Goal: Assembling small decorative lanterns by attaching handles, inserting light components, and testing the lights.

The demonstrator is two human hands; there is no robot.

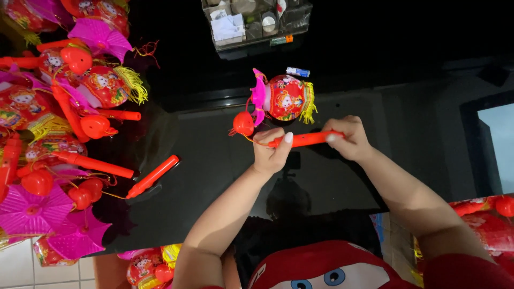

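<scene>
Clear organizer box [257, 24] beyond the lantern [284, 98]: contents unclear. Your left hand [272, 150] and right hand [347, 138] both grip its orange handle [305, 139].

I see both hands gripping an orange stick [304, 139] held level above the dark tabletop [214, 160]: my left hand [273, 150] wraps its near end, my right hand [347, 138] closes on the far end. A red paper lantern [286, 98] with a pink fan and yellow tassel lies just beyond the stick, a small red ball [243, 123] beside it. A heap of matching lanterns [59, 107] fills the left edge, one loose orange stick [152, 176] nearby. A clear organiser box [256, 22] sits at the top, a small battery [297, 71] below it.
</scene>
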